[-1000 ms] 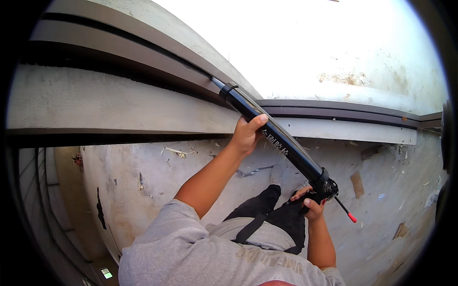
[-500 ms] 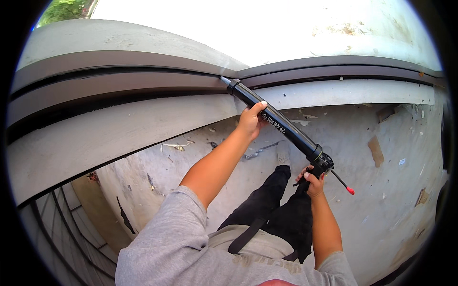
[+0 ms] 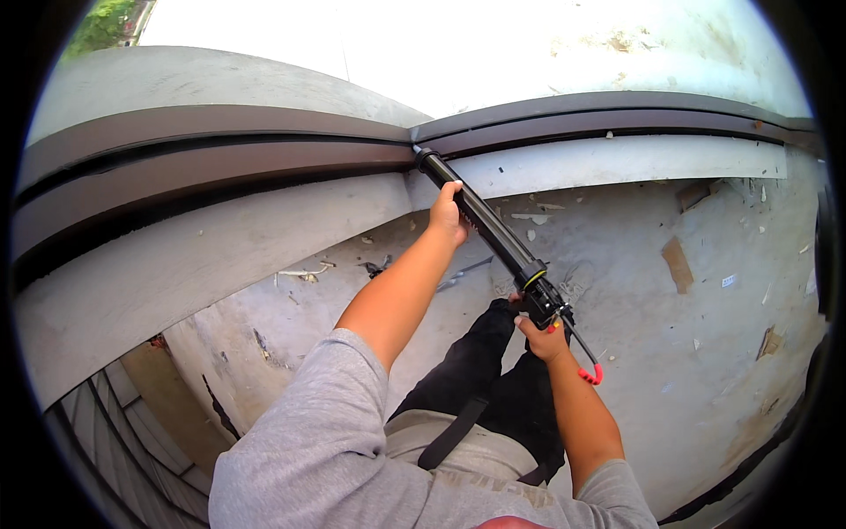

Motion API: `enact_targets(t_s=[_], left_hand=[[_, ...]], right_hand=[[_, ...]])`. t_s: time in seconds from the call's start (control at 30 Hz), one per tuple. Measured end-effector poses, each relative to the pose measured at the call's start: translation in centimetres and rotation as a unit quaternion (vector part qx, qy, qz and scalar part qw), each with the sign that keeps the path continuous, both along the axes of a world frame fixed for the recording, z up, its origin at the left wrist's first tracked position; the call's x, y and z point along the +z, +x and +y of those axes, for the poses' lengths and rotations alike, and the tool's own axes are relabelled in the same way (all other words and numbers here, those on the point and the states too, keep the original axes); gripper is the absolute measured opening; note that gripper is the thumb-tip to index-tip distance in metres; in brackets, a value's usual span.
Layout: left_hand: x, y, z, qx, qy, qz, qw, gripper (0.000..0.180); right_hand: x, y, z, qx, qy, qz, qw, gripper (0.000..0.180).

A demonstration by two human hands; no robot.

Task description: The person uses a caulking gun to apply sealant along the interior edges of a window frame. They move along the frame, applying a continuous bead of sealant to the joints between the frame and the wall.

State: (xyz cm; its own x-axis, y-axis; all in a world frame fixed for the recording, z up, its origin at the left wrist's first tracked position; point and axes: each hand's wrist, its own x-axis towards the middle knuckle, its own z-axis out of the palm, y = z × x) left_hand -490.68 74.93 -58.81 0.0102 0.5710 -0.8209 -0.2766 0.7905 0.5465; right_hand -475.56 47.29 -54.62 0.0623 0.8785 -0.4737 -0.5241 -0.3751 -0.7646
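A long black caulking gun (image 3: pixel 495 225) slants from upper left to lower right between my hands. My left hand (image 3: pixel 448 214) is wrapped round its barrel near the front. Lower right, my right hand (image 3: pixel 542 338) grips the handle below the rear housing, its fingers partly hidden. A thin rod with a red hooked end (image 3: pixel 592 375) sticks out behind the housing. The pale nozzle (image 3: pixel 417 148) meets the inner corner where the brown left frame (image 3: pixel 229 152) joins the right frame (image 3: pixel 599 125). A dark groove runs along each frame.
Pale ledges (image 3: pixel 264 220) run beneath both frames. Beyond them is a bright white surface (image 3: pixel 423 53). The grey floor (image 3: pixel 652 353) carries scraps, including a brown cardboard piece (image 3: pixel 678 265). My legs in black trousers (image 3: pixel 458 366) stand below the gun.
The gun's rear end has swung left and toward me, with my right hand moving along. Its nozzle now sits in the frame corner instead of just left of it. Both hands keep hold.
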Motion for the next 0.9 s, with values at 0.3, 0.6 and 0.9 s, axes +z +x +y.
enact_targets(t_s=[0.3, 0.6, 0.9], left_hand=[[10.7, -4.3, -2.4, 0.031, -0.081, -0.160, 0.983, 0.032], [10.1, 0.0, -2.6, 0.007, -0.116, -0.173, 0.978, 0.034], [9.5, 16.5, -6.4, -0.019, -0.129, -0.158, 0.979, 0.034]], right_hand=[[13.7, 0.9, 9.7, 0.322, 0.182, -0.478, 0.797, 0.066], [14.6, 4.0, 8.6, 0.330, 0.151, -0.565, 0.741, 0.048], [13.0, 17.6, 2.6, 0.267, 0.125, -0.598, 0.746, 0.044]])
